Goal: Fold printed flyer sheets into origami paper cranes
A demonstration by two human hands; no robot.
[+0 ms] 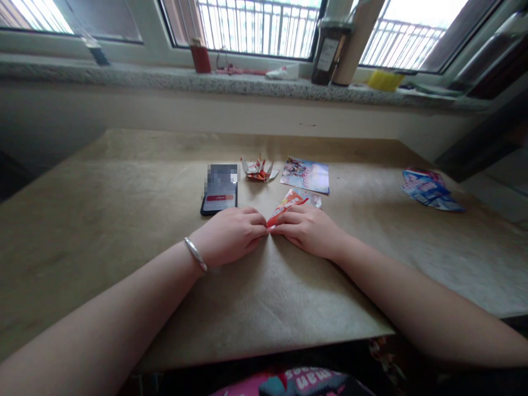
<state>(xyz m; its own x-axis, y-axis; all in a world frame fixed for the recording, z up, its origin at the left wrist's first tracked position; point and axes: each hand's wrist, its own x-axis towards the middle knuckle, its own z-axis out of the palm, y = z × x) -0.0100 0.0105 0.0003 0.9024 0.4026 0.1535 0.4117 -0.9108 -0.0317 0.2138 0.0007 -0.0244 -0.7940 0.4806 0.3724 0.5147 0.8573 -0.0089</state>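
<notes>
A folded piece of printed paper [290, 201], orange-red and white, lies on the table under my fingers. My left hand [231, 234], with a silver bangle at the wrist, pinches the paper's near left corner. Fingers of my right hand [311, 228] press together on the same corner and cover much of the paper's near side. Both sets of fingertips almost meet there. Just beyond stands a folded paper figure [259, 173] with pointed tips, like an origami crane. Left of it lies a phone [221, 192] with its screen lit and partly blurred out.
A flat printed sheet [306, 176] lies behind the folded paper. Several blue and red printed sheets [431, 190] are fanned out at the right of the brown-covered table [124, 220]. A dark jar [328, 55] and a red container [200, 56] stand on the stone windowsill [144, 78].
</notes>
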